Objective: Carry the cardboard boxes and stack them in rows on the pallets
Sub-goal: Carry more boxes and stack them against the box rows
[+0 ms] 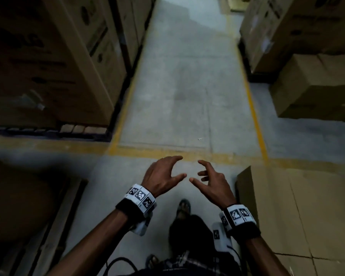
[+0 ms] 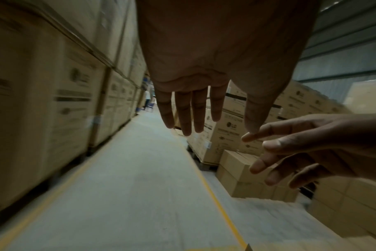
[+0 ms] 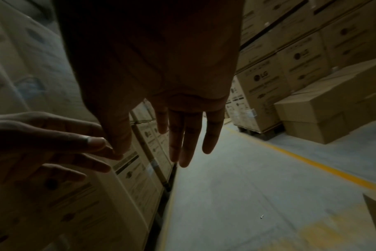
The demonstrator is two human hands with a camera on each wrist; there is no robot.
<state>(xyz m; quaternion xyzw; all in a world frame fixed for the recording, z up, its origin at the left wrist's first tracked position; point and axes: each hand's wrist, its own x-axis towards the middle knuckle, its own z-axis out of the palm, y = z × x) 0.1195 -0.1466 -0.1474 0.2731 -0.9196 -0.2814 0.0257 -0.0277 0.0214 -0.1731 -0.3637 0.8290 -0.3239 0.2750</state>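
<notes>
The printed boxes (image 1: 48, 62) on the left smear into blur, their lettering unreadable. The plain box (image 1: 299, 212) at lower right runs off the frame edge. A distant figure (image 2: 147, 100) down the aisle is too small to make out.

yellow floor lines (image 1: 255, 114) edge a grey concrete aisle (image 1: 179, 86), with perhaps a distant person (image 2: 147, 100).

A grey concrete floor (image 1: 179, 80) marked with yellow lines (image 1: 254, 108) carries dark pallets (image 1: 54, 131) of stacked printed boxes (image 1: 48, 62) on both sides of the aisle, and plain boxes (image 1: 315, 90) directly on it at right.
</notes>
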